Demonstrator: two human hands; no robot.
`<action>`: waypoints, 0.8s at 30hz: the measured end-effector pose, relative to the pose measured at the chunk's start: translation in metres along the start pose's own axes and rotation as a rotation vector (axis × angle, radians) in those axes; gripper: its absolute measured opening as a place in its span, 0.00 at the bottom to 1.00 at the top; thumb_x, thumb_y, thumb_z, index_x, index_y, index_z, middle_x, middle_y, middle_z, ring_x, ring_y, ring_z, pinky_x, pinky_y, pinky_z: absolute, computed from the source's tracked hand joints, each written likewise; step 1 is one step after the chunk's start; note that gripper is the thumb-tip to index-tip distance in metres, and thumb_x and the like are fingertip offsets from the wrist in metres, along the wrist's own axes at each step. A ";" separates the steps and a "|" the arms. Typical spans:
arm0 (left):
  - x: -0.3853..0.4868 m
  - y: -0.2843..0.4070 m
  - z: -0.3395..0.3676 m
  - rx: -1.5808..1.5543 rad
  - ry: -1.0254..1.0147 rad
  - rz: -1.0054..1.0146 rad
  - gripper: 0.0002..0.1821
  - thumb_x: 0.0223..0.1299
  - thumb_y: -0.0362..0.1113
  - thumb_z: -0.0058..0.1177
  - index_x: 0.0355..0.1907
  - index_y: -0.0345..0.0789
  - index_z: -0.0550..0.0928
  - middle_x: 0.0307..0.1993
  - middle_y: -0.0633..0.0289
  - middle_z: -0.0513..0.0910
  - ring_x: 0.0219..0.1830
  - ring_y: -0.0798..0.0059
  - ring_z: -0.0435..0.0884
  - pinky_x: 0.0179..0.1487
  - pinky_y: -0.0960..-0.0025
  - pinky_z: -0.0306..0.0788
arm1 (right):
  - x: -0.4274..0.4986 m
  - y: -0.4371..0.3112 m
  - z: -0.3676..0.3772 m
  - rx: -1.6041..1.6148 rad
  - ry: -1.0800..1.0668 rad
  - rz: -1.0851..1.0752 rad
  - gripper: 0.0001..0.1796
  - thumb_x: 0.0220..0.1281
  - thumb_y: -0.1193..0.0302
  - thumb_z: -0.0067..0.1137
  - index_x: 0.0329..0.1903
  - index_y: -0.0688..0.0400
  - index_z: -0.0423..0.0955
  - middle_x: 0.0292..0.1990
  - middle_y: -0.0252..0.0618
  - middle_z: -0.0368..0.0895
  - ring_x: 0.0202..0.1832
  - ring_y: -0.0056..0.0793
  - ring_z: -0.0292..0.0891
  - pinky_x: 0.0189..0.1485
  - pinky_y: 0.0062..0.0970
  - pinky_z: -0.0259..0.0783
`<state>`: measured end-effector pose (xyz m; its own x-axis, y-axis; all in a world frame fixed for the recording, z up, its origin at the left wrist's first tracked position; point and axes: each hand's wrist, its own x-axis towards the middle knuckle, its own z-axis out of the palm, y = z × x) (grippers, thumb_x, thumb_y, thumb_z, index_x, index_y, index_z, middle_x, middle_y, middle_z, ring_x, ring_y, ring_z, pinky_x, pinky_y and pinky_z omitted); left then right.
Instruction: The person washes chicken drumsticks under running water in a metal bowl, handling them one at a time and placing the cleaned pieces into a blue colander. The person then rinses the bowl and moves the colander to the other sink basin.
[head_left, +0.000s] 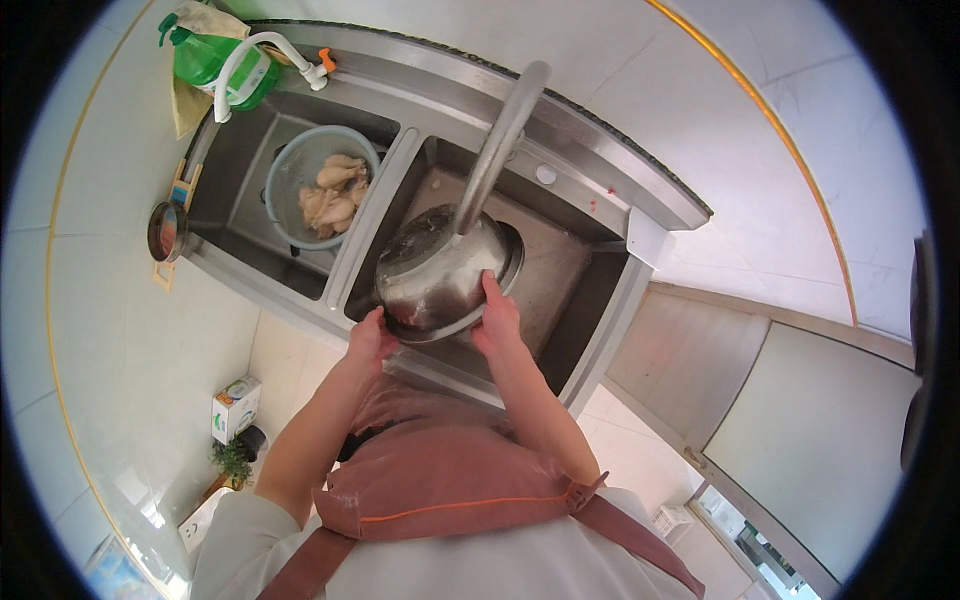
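Both my hands hold a shiny stainless steel bowl in the right sink basin. The bowl looks tipped over, its outer side facing up and its surface wet. My left hand grips the rim at the near left. On the right, my right hand has its thumb on the outside and its fingers under the rim, mostly hidden. Directly above the bowl ends the spout of a curved metal faucet; whether water runs from it is hard to tell.
Pale chicken pieces lie in a grey-blue plastic colander or tub in the left basin. Behind stand a white tap and a green pump bottle. A round strainer hangs at the left edge.
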<state>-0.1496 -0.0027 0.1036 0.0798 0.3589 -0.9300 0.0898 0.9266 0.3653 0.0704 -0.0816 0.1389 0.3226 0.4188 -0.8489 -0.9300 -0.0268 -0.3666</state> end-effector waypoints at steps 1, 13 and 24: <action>0.000 -0.001 -0.003 0.008 -0.010 0.003 0.20 0.71 0.52 0.48 0.50 0.36 0.77 0.42 0.60 0.81 0.44 0.65 0.79 0.50 0.60 0.75 | 0.000 0.002 0.002 -0.026 -0.016 -0.021 0.25 0.70 0.58 0.61 0.59 0.64 0.70 0.53 0.46 0.78 0.52 0.43 0.78 0.52 0.48 0.77; 0.021 -0.008 -0.017 0.143 -0.030 0.343 0.14 0.74 0.44 0.46 0.38 0.37 0.80 0.40 0.63 0.84 0.40 0.74 0.80 0.45 0.68 0.75 | -0.020 -0.017 -0.032 -0.542 0.008 -0.239 0.21 0.63 0.64 0.68 0.49 0.69 0.78 0.39 0.41 0.84 0.40 0.31 0.80 0.45 0.31 0.75; -0.011 0.035 0.008 0.306 -0.143 0.785 0.15 0.65 0.39 0.63 0.42 0.28 0.81 0.39 0.60 0.84 0.42 0.76 0.82 0.48 0.70 0.75 | -0.062 -0.006 -0.009 -1.837 -0.104 -0.642 0.10 0.61 0.65 0.63 0.41 0.57 0.79 0.37 0.49 0.84 0.40 0.47 0.82 0.44 0.40 0.76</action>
<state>-0.1396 0.0244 0.1270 0.3533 0.8477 -0.3958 0.2183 0.3367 0.9159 0.0579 -0.1156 0.1903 0.4104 0.7920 -0.4519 0.6106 -0.6068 -0.5089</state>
